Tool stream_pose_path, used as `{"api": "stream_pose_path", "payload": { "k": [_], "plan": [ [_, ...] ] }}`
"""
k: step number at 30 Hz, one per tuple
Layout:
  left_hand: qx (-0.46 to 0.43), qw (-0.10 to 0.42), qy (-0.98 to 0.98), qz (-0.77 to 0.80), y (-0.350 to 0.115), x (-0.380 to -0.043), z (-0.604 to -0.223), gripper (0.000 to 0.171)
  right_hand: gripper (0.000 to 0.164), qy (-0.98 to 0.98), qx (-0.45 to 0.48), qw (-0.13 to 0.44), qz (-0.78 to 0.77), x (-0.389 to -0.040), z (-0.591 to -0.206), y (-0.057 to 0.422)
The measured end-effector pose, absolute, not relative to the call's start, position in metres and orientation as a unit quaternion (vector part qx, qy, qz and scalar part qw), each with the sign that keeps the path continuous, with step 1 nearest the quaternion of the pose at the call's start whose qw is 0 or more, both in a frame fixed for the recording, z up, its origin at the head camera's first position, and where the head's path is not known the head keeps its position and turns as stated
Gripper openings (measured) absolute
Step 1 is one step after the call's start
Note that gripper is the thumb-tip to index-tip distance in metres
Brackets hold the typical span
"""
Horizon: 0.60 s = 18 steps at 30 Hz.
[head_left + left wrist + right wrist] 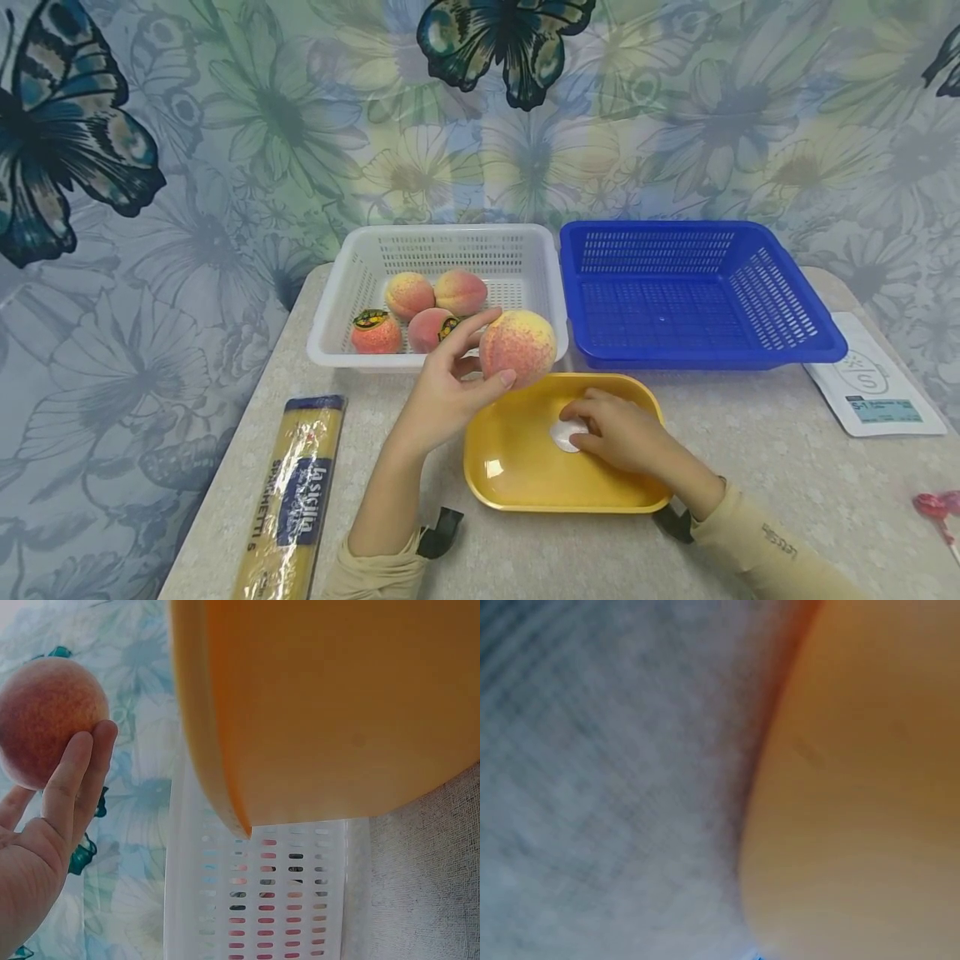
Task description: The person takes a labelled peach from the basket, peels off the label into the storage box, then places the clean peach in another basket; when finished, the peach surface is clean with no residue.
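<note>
My left hand (444,392) grips a yellow-red peach (519,346), held up between thumb and fingers over the back rim of a yellow tray (525,492). In the left wrist view the same peach (49,720) shows with fingers along its side. My right hand (626,429) is down inside the tray, thumb and fingers bent about a small white rounded thing (564,435), partly hidden by them. Several more peaches (409,296) lie in a white basket (327,333) behind, two with dark stickers. The right wrist view is blurred, with just the tray's outer wall (870,787).
A blue basket (705,362) stands right of the white one. To the left lies a spaghetti pack (300,492). A white pouch (881,392) is partly behind the blue basket at the right, and a red lollipop (933,506) lies near the right edge.
</note>
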<state>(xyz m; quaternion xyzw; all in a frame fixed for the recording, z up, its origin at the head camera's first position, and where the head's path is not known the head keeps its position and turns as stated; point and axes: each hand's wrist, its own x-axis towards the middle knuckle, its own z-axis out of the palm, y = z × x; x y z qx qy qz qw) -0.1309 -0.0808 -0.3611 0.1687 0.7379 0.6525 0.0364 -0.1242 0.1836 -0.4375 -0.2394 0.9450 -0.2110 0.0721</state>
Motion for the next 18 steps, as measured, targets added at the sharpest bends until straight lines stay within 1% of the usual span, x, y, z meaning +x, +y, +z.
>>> {"api": "stream_pose_path", "payload": {
  "k": [18],
  "plan": [
    [0.17, 0.038, 0.738, 0.652, -0.0796, -0.1289, -0.3585, 0.067, 0.025, 0.949, -0.24, 0.067, -0.192, -0.1233, -0.4396, 0.1807]
  ]
}}
